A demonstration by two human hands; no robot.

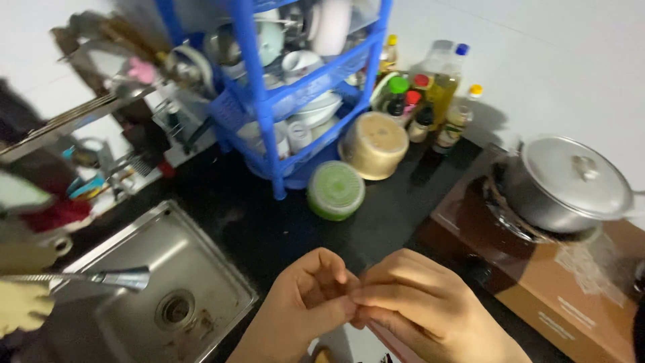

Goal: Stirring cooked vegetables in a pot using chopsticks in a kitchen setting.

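Note:
My left hand [306, 302] and my right hand [420, 306] meet low in the middle of the view, above the dark counter [269, 228]. Their fingertips press together around something very small that the fingers hide. The fingers of both hands are curled in. A pale, reddish-edged object [376, 336] shows just below the hands, partly hidden by them. The steel sink [134, 269] lies to the left of the hands, the stove [578, 275] to the right.
A blue plastic rack [269, 101] of bowls and cups stands at the back. A green lidded container [336, 190] and a tan pot [374, 144] sit before it, bottles [437, 94] beside. A lidded metal pot [568, 181] rests on the stove. A tap [121, 277] hangs over the sink.

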